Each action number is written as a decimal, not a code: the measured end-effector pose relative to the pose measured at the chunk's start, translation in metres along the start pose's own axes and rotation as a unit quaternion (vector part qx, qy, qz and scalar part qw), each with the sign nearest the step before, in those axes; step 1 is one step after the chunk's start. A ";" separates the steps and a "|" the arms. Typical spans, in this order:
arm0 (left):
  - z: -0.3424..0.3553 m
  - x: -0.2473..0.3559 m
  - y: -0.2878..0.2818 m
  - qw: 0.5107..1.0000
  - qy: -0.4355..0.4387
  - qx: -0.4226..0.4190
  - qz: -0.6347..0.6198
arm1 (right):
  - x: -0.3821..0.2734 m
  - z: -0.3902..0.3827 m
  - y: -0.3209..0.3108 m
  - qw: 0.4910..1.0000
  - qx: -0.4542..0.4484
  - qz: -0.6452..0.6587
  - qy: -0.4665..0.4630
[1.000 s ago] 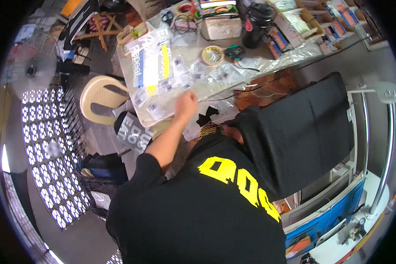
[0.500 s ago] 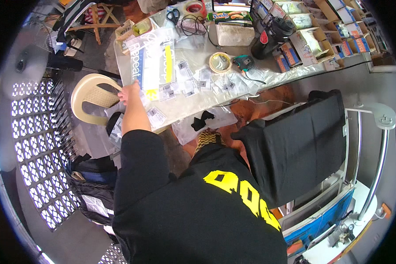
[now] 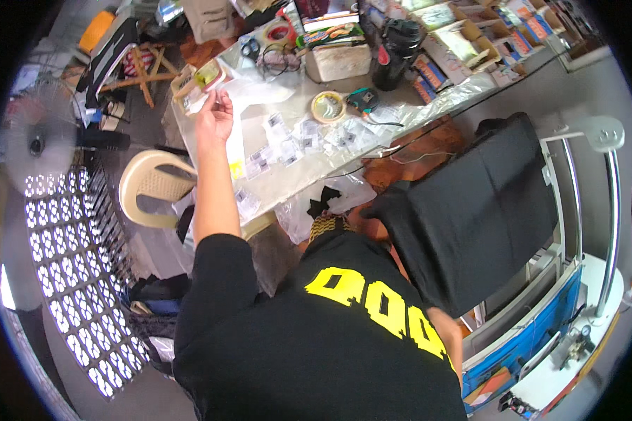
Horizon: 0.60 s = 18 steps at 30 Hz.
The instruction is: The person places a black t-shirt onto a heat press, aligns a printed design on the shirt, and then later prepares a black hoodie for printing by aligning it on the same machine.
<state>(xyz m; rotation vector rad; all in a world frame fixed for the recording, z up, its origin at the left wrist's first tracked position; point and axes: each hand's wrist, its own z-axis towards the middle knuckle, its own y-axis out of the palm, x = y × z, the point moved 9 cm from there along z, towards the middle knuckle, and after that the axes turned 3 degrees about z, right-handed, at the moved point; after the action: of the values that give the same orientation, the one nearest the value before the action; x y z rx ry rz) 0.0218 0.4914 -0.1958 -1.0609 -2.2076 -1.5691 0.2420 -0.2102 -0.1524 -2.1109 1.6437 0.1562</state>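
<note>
My left hand reaches far out over the left end of a long worktable. Its fingers are curled on the edge of a clear plastic sheet with a white and yellow strip, close to a small open box. Several small clear packets lie spread on the table to the right of the hand. Only a bit of my right forearm shows at the lower right. It runs under a black cloth draped over a stand, and the hand itself is hidden.
A tape roll, scissors, a black flask and open boxes of packets crowd the table's far side. A cream plastic chair stands left of the table, a fan beyond it. A white and blue machine frame is on the right.
My left hand moved away from me along the table's left edge, from the packets toward the small box at the far corner. My view shifted with it.
</note>
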 end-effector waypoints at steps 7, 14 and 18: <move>-0.238 -0.227 0.151 0.931 -0.169 -0.285 0.154 | -0.138 0.042 -0.109 0.758 0.097 0.543 -0.347; -0.437 -0.351 0.137 0.615 -0.411 -0.567 0.362 | -0.077 0.020 -0.177 0.658 0.367 0.602 -0.265; -0.455 -0.361 0.129 0.355 -0.273 -0.719 0.532 | 0.076 0.039 -0.205 0.640 0.438 0.600 -0.196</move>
<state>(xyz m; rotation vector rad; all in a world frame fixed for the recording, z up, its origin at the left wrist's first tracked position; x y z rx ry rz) 0.2680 -0.0459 -0.1248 -2.6244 0.9613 -1.9759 0.4636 -0.2239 -0.1565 -0.0498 1.9345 0.1468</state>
